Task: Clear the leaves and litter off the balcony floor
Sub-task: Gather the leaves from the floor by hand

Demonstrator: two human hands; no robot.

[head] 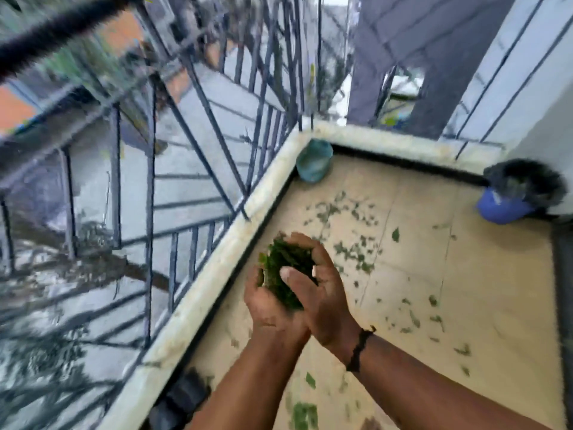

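Note:
A clump of green leaves (283,271) is cupped between both my hands above the cream balcony floor (483,274), close to the left kerb. My left hand (266,308) holds it from below and the left, fingers curled up around it. My right hand (322,283) covers it from the right, thumb and fingers curled over the top. Several small green leaf bits (350,249) lie scattered on the tiles beyond my hands, more (434,321) to the right, and a few (305,414) near the bottom edge.
A blue bin with a black liner (517,193) stands in the far right corner. A teal pot (313,161) sits in the far left corner. A pale stone kerb (201,293) and dark metal railing (148,212) bound the left side. The view is blurred.

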